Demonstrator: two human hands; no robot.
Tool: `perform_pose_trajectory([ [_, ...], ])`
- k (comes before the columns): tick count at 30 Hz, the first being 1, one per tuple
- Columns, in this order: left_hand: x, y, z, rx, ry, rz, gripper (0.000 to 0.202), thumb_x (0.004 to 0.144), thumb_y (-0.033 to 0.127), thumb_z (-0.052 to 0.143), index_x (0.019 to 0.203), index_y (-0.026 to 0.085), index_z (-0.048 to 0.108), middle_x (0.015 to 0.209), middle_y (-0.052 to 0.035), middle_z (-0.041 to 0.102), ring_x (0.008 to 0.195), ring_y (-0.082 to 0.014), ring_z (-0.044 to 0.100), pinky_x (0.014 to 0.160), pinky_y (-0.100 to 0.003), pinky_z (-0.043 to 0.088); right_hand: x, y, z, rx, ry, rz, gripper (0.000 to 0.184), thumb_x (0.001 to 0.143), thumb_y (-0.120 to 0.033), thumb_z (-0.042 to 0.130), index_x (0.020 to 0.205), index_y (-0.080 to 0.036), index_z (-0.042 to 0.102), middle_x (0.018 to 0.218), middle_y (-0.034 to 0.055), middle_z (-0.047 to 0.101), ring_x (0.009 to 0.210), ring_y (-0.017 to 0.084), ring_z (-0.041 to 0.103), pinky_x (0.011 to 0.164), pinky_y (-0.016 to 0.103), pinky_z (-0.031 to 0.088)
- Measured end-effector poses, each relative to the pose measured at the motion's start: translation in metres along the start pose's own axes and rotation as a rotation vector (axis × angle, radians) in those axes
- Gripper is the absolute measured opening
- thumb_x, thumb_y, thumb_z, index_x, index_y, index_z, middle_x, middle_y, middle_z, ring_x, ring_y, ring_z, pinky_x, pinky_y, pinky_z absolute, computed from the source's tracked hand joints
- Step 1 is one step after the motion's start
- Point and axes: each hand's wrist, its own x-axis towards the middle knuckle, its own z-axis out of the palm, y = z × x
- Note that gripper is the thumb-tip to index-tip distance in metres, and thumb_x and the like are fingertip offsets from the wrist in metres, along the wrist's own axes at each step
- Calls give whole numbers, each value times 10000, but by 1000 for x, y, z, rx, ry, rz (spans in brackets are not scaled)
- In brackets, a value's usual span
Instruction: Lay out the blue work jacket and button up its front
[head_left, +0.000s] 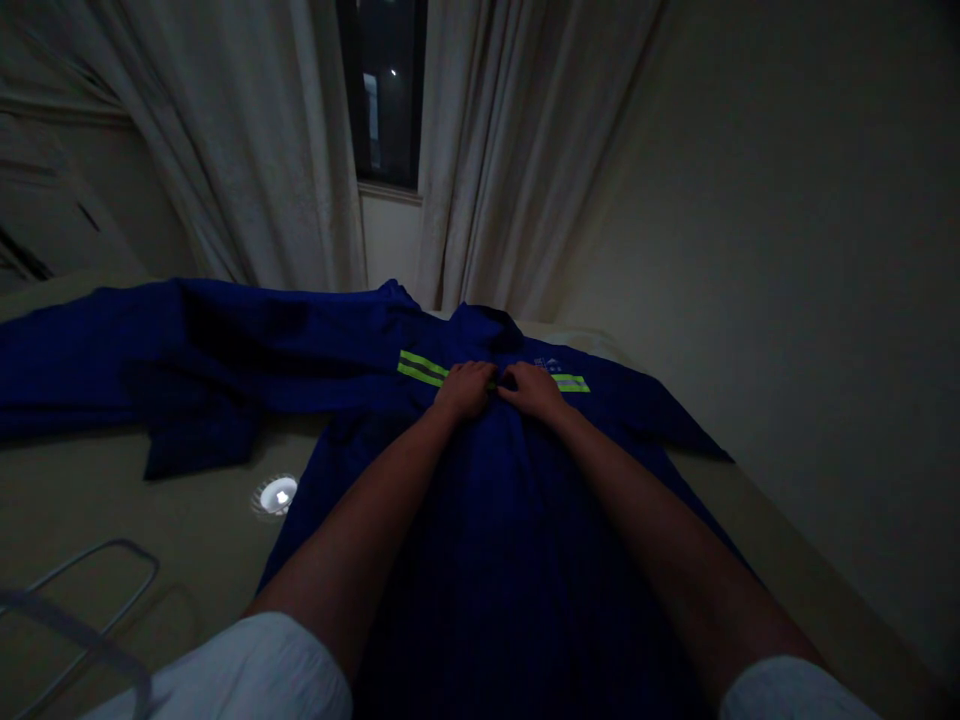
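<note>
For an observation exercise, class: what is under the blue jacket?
The blue jacket lies on a beige surface, visible past its edges; the part directly beneath it is covered and unseen.

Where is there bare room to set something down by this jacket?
Beige surface shows right, between the blue jacket and wall, and left, between sleeve and wire frame. Just below the collar is crowded, with left hand and right hand together.

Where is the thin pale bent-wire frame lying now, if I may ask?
The thin bent-wire frame lies lower left in the head view on the beige surface, left of the person's left forearm, near a small round light.
</note>
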Motion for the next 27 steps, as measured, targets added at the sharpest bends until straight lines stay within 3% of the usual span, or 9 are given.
perform_pose_trajectory([
  [4, 0, 0, 0, 1, 5, 8, 503, 935, 140, 511, 1426, 231, 580, 1460, -104, 647, 1336, -285, 578, 1145, -464, 413, -1, -6, -3, -96, 5, -61, 308, 1033, -405, 586, 1153, -163, 733, 1144, 145, 745, 1083, 287, 679, 932, 371, 444],
  [7, 0, 0, 0, -3, 9, 26, 545, 916, 109, 507, 1438, 243, 593, 1511, -74, 629, 1371, -264, 564, 1185, -449, 377, -3, -9, -3, -141, 21, -85, 324, 1086, -296, 453, 1198, -128, 705, 1203, 192, 711, 1137, 304, 649, 983, 403, 408],
  [12, 1, -2, 0, -6, -5, 27, 556, 894, 96, 517, 1400, 278, 658, 1453, -47, 687, 1368, -246, 584, 1194, -446, 380, -5, -10, -6, -161, -11, -137, 334, 1101, -218, 380, 1275, -122, 649, 1246, 190, 678, 1079, 280, 646, 899, 368, 417],
  [16, 2, 0, 0, -6, -9, 15, 541, 905, 131, 519, 1394, 298, 679, 1511, -17, 647, 1385, -243, 581, 1192, -455, 398, -22, -5, -13, -174, -34, -292, 309, 1074, -133, 395, 1233, -121, 660, 1206, 183, 680, 1083, 284, 624, 890, 369, 408],
  [18, 3, 2, 1, -10, -1, 9, 489, 947, 192, 501, 1382, 305, 691, 1525, -1, 636, 1389, -245, 581, 1192, -465, 402, -45, -2, -17, -195, -35, -404, 290, 1061, -110, 407, 1185, -122, 669, 1157, 178, 685, 1059, 283, 614, 887, 374, 402],
  [21, 2, 4, 1, -15, 17, -1, 431, 993, 322, 487, 1365, 301, 705, 1526, -1, 634, 1392, -256, 579, 1203, -483, 394, -101, -5, -25, -234, -37, -551, 251, 1054, -112, 433, 1104, -156, 675, 1059, 141, 691, 966, 257, 605, 846, 369, 399],
  [27, 0, 5, 2, 12, 13, 8, 469, 987, 418, 502, 1401, 284, 678, 1543, -19, 618, 1413, -263, 561, 1218, -482, 374, -266, -35, -44, -85, 65, -690, 203, 1052, -160, 478, 958, -201, 653, 898, 56, 699, 793, 201, 585, 803, 372, 443],
])
